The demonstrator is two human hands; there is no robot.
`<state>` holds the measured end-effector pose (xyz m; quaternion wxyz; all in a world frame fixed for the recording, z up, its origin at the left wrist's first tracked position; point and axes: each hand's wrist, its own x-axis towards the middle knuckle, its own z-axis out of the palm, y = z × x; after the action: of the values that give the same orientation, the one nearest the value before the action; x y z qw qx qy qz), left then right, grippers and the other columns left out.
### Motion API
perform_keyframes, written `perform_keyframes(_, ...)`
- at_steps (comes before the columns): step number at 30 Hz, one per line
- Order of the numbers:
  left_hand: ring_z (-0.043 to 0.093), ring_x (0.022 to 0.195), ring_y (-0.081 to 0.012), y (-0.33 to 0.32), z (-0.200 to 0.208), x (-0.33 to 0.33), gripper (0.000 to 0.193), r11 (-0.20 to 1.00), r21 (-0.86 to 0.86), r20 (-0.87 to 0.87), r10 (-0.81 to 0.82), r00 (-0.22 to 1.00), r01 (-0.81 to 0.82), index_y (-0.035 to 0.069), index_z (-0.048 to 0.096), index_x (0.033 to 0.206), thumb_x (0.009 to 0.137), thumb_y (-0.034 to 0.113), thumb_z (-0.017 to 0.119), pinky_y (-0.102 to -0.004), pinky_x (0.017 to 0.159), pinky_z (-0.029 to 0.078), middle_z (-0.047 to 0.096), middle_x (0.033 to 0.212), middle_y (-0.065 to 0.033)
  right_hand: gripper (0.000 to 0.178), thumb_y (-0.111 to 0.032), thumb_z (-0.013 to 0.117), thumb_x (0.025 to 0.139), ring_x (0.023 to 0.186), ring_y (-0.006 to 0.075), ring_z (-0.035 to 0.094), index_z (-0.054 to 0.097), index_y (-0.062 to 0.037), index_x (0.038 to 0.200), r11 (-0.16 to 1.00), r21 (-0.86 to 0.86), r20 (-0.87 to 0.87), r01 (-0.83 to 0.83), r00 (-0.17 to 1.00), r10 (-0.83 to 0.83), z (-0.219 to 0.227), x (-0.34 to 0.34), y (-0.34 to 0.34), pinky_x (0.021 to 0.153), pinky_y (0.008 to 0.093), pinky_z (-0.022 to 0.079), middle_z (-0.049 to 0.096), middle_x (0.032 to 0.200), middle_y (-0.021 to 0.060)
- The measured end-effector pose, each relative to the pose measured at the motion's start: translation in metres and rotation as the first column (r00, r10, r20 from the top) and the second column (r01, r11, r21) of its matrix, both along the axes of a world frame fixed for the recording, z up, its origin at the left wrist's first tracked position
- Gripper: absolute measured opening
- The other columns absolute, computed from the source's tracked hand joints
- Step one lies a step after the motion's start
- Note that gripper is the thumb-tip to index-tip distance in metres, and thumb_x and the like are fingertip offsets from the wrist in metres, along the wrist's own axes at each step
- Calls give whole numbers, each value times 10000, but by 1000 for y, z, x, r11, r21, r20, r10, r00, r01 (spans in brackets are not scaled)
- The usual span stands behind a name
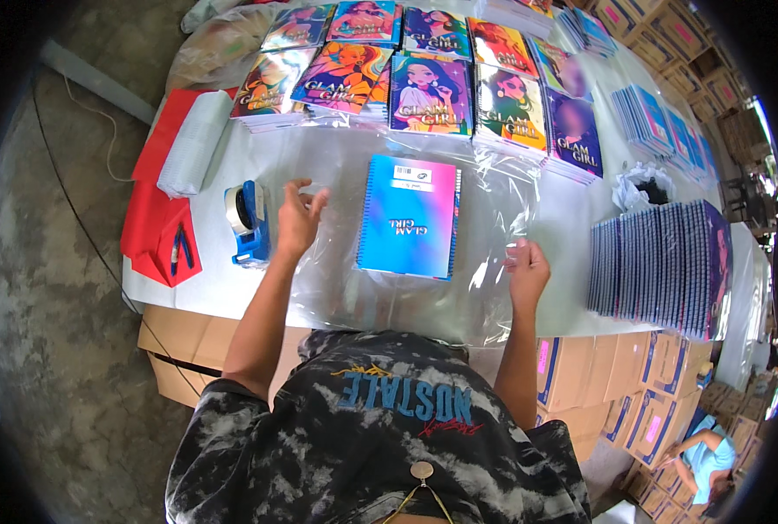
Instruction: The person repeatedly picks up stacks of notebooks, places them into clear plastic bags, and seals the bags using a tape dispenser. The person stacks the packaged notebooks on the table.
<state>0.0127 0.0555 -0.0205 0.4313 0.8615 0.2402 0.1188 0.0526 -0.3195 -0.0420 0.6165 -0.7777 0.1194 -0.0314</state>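
A spiral-bound notebook (408, 218) with a blue-to-pink back cover and a white label lies on a clear plastic film (485, 288) in front of me. Left of the notebook, my left hand (300, 218) hovers over the film with fingers apart, holding nothing. A blue tape dispenser (249, 223) with a roll of clear tape stands just beside it. At the film's right edge, my right hand (527, 266) has its fingers curled in a pinch on the film.
Stacks of illustrated notebooks (431, 96) line the table's far side. A tall notebook stack (655, 266) stands at right, near a small plastic bag (642, 185). Red sheets (149, 175), a white wrapped bundle (195, 144) and pens (181, 249) lie left. Cartons (590, 367) sit below; another person (708, 458) is lower right.
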Motion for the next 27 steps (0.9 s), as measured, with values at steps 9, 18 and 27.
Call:
perform_keyframes(9,532,638,-109,14,65,-17,239,877,-218,-135,-462,876,429,17,577,781,872,234,616,-272,587,429,609,746,-52,275,-217,637,844,517,55,508,578,-2,683,916,-125,-161,-382,918,362,57,8,25,483,211,380,601,680,36)
perform_keyframes(18,126,1402,-238,-33,31,20,136,626,-456,233,-602,764,633,87,562,767,863,174,602,-399,1082,157,142,1512,-177,192,-111,591,794,1060,97,483,534,3,651,766,566,1,-305,929,369,6,12,92,774,260,371,493,1232,153)
perform_keyframes(27,21,1416,-287,-125,-4,-10,476,713,133,-227,-654,721,688,78,408,1285,833,188,508,-434,1118,-38,64,1520,-182,215,-177,546,810,1405,328,49,585,-14,676,821,31,202,-569,808,553,11,-15,125,1099,457,-16,142,1494,208)
